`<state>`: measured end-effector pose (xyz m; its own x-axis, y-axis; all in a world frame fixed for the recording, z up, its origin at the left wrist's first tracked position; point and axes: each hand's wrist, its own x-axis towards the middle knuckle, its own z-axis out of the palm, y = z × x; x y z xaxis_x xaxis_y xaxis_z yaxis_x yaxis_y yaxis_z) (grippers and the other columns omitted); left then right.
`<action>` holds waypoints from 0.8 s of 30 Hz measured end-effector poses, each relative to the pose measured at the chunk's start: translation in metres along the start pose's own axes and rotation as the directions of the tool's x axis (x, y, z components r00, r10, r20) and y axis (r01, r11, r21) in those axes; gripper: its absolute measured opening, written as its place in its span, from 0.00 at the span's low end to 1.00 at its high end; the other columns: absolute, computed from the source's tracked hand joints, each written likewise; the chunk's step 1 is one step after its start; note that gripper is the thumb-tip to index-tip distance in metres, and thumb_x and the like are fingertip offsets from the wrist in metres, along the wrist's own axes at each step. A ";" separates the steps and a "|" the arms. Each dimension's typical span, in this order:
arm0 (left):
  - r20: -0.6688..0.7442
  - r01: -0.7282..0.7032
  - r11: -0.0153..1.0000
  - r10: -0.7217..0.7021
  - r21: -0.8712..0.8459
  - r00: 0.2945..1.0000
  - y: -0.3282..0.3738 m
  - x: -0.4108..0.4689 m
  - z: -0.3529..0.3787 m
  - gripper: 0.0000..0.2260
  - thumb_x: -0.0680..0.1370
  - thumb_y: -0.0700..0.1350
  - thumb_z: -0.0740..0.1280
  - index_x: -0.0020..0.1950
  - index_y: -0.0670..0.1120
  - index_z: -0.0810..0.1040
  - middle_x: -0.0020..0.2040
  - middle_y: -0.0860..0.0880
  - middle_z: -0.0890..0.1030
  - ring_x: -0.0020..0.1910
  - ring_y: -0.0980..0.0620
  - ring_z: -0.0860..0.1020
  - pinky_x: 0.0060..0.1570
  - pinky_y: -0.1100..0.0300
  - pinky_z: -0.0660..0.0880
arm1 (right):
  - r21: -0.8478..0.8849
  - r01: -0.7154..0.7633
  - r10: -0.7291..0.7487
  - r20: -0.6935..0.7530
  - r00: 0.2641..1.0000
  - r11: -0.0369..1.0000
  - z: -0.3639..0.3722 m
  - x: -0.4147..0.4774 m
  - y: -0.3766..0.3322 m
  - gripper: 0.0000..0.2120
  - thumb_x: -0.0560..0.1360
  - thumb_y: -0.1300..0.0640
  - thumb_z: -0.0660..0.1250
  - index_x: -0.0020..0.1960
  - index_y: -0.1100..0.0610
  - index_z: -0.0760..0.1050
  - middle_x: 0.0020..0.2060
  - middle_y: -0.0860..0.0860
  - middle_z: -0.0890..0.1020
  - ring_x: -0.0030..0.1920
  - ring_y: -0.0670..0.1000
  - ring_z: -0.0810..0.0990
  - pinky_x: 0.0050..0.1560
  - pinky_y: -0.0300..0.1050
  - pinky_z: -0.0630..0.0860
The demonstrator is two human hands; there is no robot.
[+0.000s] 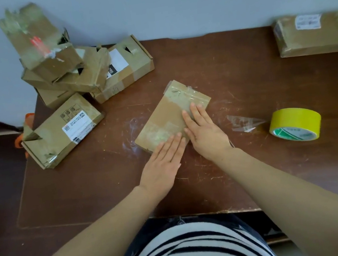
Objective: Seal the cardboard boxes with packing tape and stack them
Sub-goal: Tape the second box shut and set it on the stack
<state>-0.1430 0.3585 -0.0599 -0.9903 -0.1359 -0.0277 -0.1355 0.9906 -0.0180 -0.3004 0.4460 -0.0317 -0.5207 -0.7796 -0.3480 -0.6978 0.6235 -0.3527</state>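
Note:
A small flat cardboard box (168, 115) lies at the middle of the brown table (243, 78), with clear tape across its top. My left hand (164, 161) presses flat on its near corner with straight fingers. My right hand (203, 129) lies flat on the box's right side, fingers straight. A yellow roll of packing tape (295, 124) stands on the table to the right, with a loose clear tape end (243, 122) stuck down beside it. Neither hand holds anything.
A pile of several worn cardboard boxes (63, 64) sits at the table's back left, with one labelled box (62, 129) lying in front of it. Another taped box (315, 33) rests at the back right. Something orange (20, 140) shows past the left edge.

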 end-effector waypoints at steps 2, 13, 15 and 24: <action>0.015 -0.015 1.000 0.015 -0.020 1.000 -0.005 0.000 0.000 0.26 0.78 0.49 0.54 0.75 0.41 0.58 0.75 0.43 0.63 0.73 0.47 0.64 0.74 0.53 0.51 | 0.003 -0.004 0.004 -0.002 1.000 1.000 0.001 -0.001 0.000 0.25 0.83 0.48 0.43 0.78 0.50 0.42 0.77 0.49 0.38 0.76 0.48 0.35 0.76 0.46 0.52; 0.070 0.003 0.995 0.004 -0.098 0.998 0.001 -0.005 -0.013 0.42 0.69 0.57 0.69 0.76 0.40 0.59 0.76 0.42 0.60 0.76 0.47 0.57 0.73 0.51 0.52 | -0.009 -0.011 0.011 -0.001 1.000 1.000 0.002 0.002 -0.001 0.25 0.83 0.48 0.43 0.78 0.49 0.40 0.77 0.48 0.36 0.76 0.47 0.34 0.76 0.48 0.53; 0.062 -0.026 0.995 0.032 -0.101 0.998 -0.003 -0.006 -0.011 0.40 0.70 0.57 0.66 0.76 0.40 0.58 0.76 0.42 0.60 0.76 0.48 0.58 0.73 0.53 0.52 | -0.004 -0.020 0.020 0.009 1.000 1.000 0.001 0.000 -0.002 0.25 0.83 0.48 0.43 0.78 0.49 0.40 0.77 0.48 0.37 0.76 0.47 0.34 0.76 0.47 0.53; 0.152 0.121 0.974 -0.092 -0.191 0.984 -0.012 -0.005 -0.020 0.42 0.71 0.65 0.58 0.76 0.38 0.59 0.77 0.41 0.58 0.76 0.45 0.57 0.72 0.51 0.52 | 0.015 -0.027 0.027 0.021 0.999 1.000 0.001 0.000 -0.005 0.25 0.83 0.47 0.43 0.78 0.48 0.39 0.76 0.47 0.36 0.75 0.46 0.33 0.76 0.46 0.51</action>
<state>-0.1366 0.3473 -0.0392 -0.9574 -0.2275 -0.1777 -0.2576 0.9511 0.1704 -0.2969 0.4429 -0.0307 -0.5287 -0.7611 -0.3758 -0.6759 0.6453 -0.3561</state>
